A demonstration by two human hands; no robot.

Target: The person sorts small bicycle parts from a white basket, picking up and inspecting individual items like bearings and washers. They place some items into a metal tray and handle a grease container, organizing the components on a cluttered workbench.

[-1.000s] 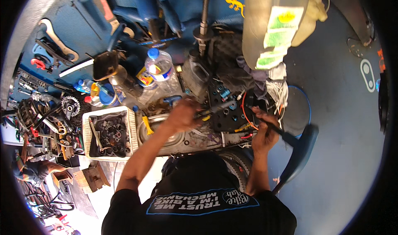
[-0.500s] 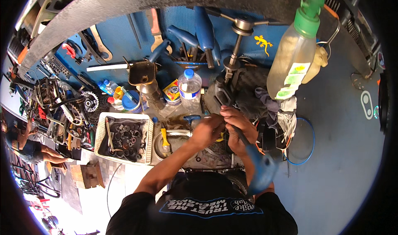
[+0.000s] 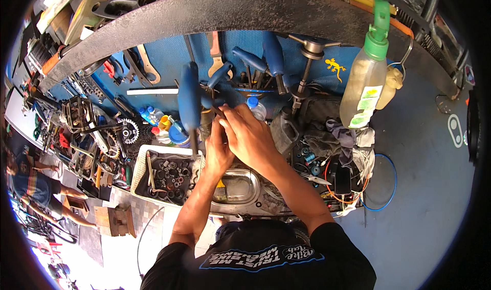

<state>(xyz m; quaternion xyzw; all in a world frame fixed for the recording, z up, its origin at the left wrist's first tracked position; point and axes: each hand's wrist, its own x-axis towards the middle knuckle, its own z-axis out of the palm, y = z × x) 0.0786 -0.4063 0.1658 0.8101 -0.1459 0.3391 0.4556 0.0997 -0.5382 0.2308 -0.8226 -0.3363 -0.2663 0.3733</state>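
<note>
My left hand (image 3: 219, 151) and my right hand (image 3: 249, 135) are together above the bench, fingers closed and touching. From my right fingertips, the dark shaft of a blue-handled hex key (image 3: 189, 97) runs up and left, its thick handle standing out beyond the hands. A thin dark end points down below the handle. Closed next to the shaft, my left fingers partly lie behind the right ones; what they hold is hidden. Below the hands, a metal tray (image 3: 244, 204) holds a yellow brush (image 3: 220, 192). Behind my right hand stands a clear bottle with a blue cap (image 3: 252, 102).
A white basket (image 3: 137, 181) of small metal parts is at left, near a chainring (image 3: 128, 130). Blue-handled tools (image 3: 274, 52) hang on the blue board. A green-topped spray bottle (image 3: 364, 88) hangs at right above rags (image 3: 332, 136). Another person (image 3: 36, 180) is far left.
Both hands have moved up and left, off the bench's middle. The hex key's handle has swung from below right of my hands to their upper left. The view has shifted slightly.
</note>
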